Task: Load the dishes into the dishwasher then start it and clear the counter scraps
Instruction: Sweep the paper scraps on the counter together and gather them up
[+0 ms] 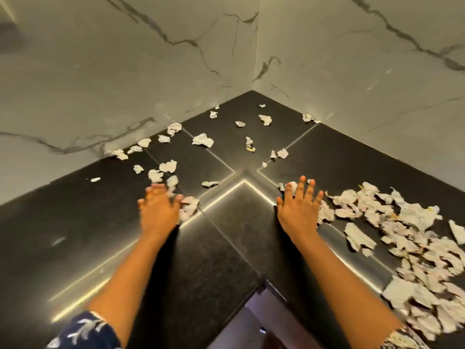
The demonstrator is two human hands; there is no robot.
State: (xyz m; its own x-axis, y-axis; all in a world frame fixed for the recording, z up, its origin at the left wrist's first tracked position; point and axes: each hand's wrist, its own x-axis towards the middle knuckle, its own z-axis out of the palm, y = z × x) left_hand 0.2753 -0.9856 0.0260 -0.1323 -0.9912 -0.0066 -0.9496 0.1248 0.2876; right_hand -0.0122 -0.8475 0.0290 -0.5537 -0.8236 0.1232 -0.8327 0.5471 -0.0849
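Head view over a corner of a black worktop [226,248], where a person leans in with both arms to deal with torn paper scraps. The right hand [298,210] lies flat on the stone, fingers [300,187] spread wide, its outer edge touching a dense heap of scraps [407,238] that runs along the right-hand stretch of the worktop. The left hand [158,212] is blurred; its fingers look spread rather than pinching, and they touch a crumpled scrap [189,207] just beside the thumb. Loose scraps [202,140] lie scattered towards the corner and along the foot of the marble wall [125,71]. No dishes and no dishwasher are in sight, so the loading and starting cannot be judged from here. The scrap-clearing appears to be at the gathering stage: part is heaped on the right, the back corner is not yet swept, and the heap itself has yet to be carried off.
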